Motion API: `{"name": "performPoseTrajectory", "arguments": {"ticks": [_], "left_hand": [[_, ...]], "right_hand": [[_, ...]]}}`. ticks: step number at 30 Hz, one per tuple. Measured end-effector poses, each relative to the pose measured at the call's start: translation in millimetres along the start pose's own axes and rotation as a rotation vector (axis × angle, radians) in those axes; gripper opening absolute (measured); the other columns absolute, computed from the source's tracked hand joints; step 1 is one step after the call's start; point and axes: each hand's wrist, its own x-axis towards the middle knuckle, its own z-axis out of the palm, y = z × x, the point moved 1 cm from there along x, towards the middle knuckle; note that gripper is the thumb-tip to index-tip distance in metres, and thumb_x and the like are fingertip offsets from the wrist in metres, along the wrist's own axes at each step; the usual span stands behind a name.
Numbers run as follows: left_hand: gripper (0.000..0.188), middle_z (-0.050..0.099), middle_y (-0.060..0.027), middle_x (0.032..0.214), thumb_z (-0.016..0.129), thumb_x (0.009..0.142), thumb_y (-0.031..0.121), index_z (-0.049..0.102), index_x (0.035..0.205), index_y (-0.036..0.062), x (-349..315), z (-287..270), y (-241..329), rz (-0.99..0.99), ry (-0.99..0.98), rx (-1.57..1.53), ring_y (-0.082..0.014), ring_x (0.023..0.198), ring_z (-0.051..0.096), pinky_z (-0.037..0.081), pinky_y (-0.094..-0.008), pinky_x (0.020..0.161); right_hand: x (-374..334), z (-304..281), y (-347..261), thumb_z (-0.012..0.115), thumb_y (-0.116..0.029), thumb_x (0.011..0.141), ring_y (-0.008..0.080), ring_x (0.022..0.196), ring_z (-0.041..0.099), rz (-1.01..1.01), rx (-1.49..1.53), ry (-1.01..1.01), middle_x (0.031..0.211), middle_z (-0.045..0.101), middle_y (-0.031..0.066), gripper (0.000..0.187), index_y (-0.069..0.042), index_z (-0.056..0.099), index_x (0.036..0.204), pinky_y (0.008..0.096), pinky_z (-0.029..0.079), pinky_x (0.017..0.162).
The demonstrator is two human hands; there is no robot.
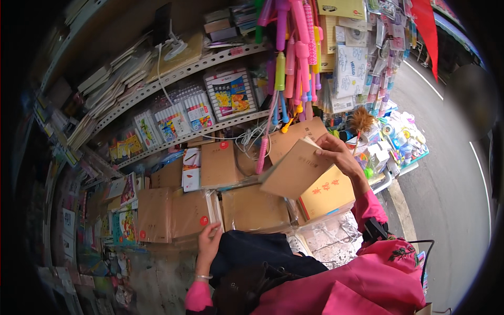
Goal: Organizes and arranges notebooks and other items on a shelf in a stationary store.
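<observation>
My right hand (pixel 337 153) pinches a brown kraft-cover notebook (pixel 298 169) by its upper right corner, thumb on the cover. The notebook is tilted and lifted over the stacks, its pages slightly fanned at the far edge. Below it and to the right lies a stack of yellow-covered books (pixel 328 195) with red characters. My left hand (pixel 209 240) is low at the near edge of a plastic-wrapped stack of brown notebooks (pixel 191 212), fingers loosely apart and holding nothing. Between the hands another wrapped brown stack (pixel 254 210) lies flat.
Behind the stacks, metal shelves (pixel 210 55) hold boxed marker sets (pixel 231 93) and piles of books. Pink and purple plastic toys (pixel 299 52) hang overhead, with a white cable (pixel 252 137) below. To the right are packaged goods (pixel 354 68), a crowded goods table (pixel 401 139) and a road (pixel 451 184).
</observation>
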Motion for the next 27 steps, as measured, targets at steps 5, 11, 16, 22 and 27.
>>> {"name": "performPoseTrajectory", "arguments": {"ticks": [5,11,16,22,27], "left_hand": [[0.041,0.054,-0.0115,0.121,0.059,0.089,0.018,0.048,0.124,-0.0018,16,41,62,0.021,-0.165,-0.54,-0.0171,0.114,0.048,0.036,-0.0303,0.098],[0.031,0.06,-0.0064,0.108,0.056,0.092,0.019,0.054,0.115,-0.0008,-15,52,43,-0.41,-0.283,-0.911,-0.0125,0.097,0.058,0.047,-0.0261,0.084],[0.029,0.06,-0.0081,0.112,0.056,0.091,0.015,0.054,0.115,-0.0002,-24,43,22,-0.437,-0.136,-1.042,-0.0167,0.1,0.059,0.048,-0.0302,0.087],[0.037,0.056,-0.009,0.117,0.057,0.09,0.02,0.05,0.121,0.0016,-20,44,21,-0.422,-0.049,-1.101,-0.0183,0.107,0.055,0.045,-0.0318,0.091],[0.048,0.052,-0.0092,0.123,0.054,0.092,0.033,0.044,0.128,0.0026,-22,42,21,-0.465,-0.06,-1.275,-0.019,0.116,0.048,0.039,-0.0341,0.098]], "right_hand": [[16,90,-11,0.061,-0.005,0.084,0.0077,0.084,0.056,0.027,-0.014,-0.627,0.09,0.061,0.0009,0.014,-0.004,0.056,0.097,0.0232,0.043,0.076],[17,173,20,0.063,-0.009,0.084,0.0102,0.089,0.057,0.061,-0.156,-0.776,0.091,0.062,0.0012,0.021,-0.004,0.057,0.104,0.026,0.044,0.08],[-3,179,50,0.067,-0.016,0.083,0.0148,0.097,0.056,0.013,-0.162,-0.555,0.099,0.062,0.0053,0.037,-0.004,0.052,0.114,0.0288,0.043,0.085],[-52,186,94,0.072,-0.022,0.08,0.0144,0.092,0.057,0.442,0.161,-0.419,0.096,0.061,0.0059,0.041,-0.002,0.052,0.108,0.0256,0.044,0.077],[-62,193,115,0.069,-0.019,0.082,0.0125,0.084,0.059,0.52,0.296,-0.334,0.092,0.063,0.0053,0.031,-0.001,0.057,0.103,0.0247,0.046,0.074]]}}
